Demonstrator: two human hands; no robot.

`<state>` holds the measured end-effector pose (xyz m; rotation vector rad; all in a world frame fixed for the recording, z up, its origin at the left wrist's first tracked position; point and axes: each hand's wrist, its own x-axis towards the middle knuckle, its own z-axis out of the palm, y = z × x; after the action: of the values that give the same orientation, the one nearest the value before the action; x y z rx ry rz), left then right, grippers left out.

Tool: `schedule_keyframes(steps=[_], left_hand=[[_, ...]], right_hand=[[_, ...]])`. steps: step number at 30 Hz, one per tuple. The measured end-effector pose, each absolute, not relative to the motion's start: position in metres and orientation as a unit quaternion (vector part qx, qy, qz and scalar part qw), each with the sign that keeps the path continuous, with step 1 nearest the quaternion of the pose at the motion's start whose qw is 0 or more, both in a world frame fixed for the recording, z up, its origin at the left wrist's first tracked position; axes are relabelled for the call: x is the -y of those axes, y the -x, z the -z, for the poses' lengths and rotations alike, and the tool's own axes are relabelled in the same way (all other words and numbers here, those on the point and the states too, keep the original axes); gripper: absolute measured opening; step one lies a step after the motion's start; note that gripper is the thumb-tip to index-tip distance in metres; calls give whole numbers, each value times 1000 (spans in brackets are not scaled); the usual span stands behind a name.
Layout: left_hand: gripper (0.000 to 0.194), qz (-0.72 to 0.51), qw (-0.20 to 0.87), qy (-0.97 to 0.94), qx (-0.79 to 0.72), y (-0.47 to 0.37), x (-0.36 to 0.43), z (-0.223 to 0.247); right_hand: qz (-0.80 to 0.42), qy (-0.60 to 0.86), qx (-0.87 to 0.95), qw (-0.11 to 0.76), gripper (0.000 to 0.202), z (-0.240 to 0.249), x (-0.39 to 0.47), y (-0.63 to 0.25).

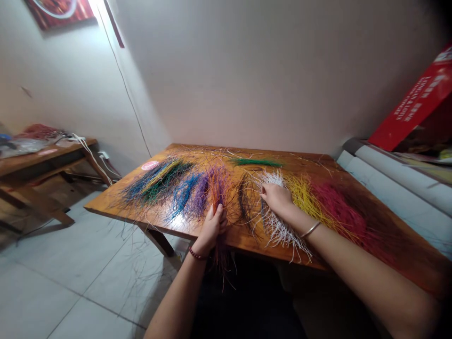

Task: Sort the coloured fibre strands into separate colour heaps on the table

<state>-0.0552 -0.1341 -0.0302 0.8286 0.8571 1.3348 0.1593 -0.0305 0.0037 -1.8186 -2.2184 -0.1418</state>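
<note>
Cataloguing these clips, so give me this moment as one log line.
left hand: holding orange and purple strands | right hand: over white strands, grip unclear | table: yellow strands beside white

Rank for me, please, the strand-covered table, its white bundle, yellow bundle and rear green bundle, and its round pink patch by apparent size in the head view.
1. Strand-covered table
2. White bundle and yellow bundle: they look alike and both are partly covered, so unranked
3. Rear green bundle
4. Round pink patch

Orange-purple strand bundle [218, 184] in left hand [213, 223], ends splayed; white strand pile [279, 229], loose, spread beneath right hand [277, 197].
</note>
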Motion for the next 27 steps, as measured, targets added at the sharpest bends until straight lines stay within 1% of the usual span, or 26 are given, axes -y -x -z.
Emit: schedule_keyframes(steps=[2, 4, 5, 7, 8, 10, 12, 16, 22, 27], left_hand=[[42, -582, 626, -362, -372, 55, 135, 28], [42, -582, 625, -363, -372, 55, 136, 27], [41, -582, 624, -364, -374, 55, 136, 26], [40, -580, 622, -368, -376, 54, 137, 25], [39, -579, 621, -370, -377, 54, 137, 25], [38, -579, 619, -374, -378, 54, 138, 26], [37, -582, 615, -376, -376, 54, 138, 27], [34, -583, 612, -391, -366, 55, 136, 31], [33, -587, 601, -399, -368, 53, 136, 35], [36, -614, 557, -383, -407, 51, 137, 32]], right_hand=[[-8, 601, 773, 203, 14, -16, 35, -151], [-140, 539, 786, 268, 16, -31, 43, -138], [-224, 498, 789, 281, 19, -37, 48, -130], [-378, 421, 784, 256, 29, -46, 58, -114], [-432, 395, 777, 234, 33, -47, 62, -106], [-492, 368, 760, 213, 36, -43, 68, -91], [-509, 366, 739, 247, 33, -33, 69, -79], [-504, 368, 710, 325, 31, -12, 62, -69], [-521, 353, 687, 362, 31, 4, 56, -69], [-541, 355, 658, 386, 28, 9, 54, -68]])
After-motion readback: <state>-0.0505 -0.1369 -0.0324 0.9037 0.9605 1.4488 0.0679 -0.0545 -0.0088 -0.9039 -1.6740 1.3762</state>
